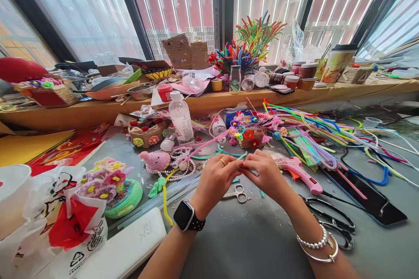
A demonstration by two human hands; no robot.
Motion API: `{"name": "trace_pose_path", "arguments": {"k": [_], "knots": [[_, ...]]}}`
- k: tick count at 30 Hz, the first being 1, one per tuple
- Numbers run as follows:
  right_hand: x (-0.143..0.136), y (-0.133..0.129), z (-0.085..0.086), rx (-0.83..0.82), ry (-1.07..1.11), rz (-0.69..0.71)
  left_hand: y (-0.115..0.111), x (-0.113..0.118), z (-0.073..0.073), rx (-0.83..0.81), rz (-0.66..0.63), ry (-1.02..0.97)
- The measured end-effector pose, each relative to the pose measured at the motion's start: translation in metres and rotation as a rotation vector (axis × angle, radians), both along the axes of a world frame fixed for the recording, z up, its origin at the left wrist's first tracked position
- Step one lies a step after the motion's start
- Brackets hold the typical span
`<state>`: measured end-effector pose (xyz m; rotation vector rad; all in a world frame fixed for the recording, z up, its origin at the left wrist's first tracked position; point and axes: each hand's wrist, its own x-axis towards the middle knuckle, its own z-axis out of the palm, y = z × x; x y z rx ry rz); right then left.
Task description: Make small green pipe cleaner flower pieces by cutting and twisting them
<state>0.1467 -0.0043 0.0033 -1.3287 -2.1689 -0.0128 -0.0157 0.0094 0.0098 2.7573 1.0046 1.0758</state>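
Note:
My left hand (218,176) and my right hand (263,172) meet over the middle of the grey table, fingertips pinched together. Between them shows a green pipe cleaner (242,156), its thin stem running left behind my left hand; both hands appear closed on it. Small silver scissors (240,193) lie just below my fingers. A pink glue gun (303,174) rests right of my right hand. Left of my left hand are a pink crocheted figure (156,160) and a string of pearl beads (183,157).
Black-handled scissors (330,222) and a dark phone (366,196) lie at the right. Many pipe cleaners (314,128) are heaped behind. A bottle (180,120) stands upright at the back. At the left are a white box (131,244), a plastic bag (78,226) and crocheted flowers (106,181).

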Motion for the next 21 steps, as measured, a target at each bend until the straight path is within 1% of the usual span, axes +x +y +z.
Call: {"name": "trace_pose_path", "arguments": {"k": [2,4,7,9,11,14,17,20,21], "knots": [[0.000,0.000,0.000,-0.018,0.025,0.035,0.001,-0.002,-0.001,-0.068,0.011,-0.040],[0.002,0.001,-0.001,-0.025,0.057,0.037,0.002,-0.005,0.000,-0.094,0.072,-0.090],[0.006,0.002,-0.001,-0.020,0.122,-0.044,0.003,-0.010,0.005,-0.057,0.187,-0.157],[0.007,0.003,-0.001,-0.033,0.161,-0.096,0.004,-0.011,0.008,-0.021,0.215,-0.171],[0.006,0.003,-0.001,-0.053,0.188,-0.104,0.004,-0.010,0.008,0.013,0.188,-0.152],[0.003,0.001,0.003,-0.089,0.228,-0.057,0.005,-0.008,0.006,0.029,0.092,-0.081],[0.001,-0.002,0.007,-0.157,0.305,0.015,0.005,-0.008,0.005,-0.029,0.040,-0.097],[0.004,-0.003,0.011,-0.220,0.406,0.058,0.004,-0.011,0.009,-0.134,0.041,-0.181],[0.006,-0.003,0.012,-0.231,0.451,0.052,0.005,-0.013,0.011,-0.149,0.068,-0.198]]}}
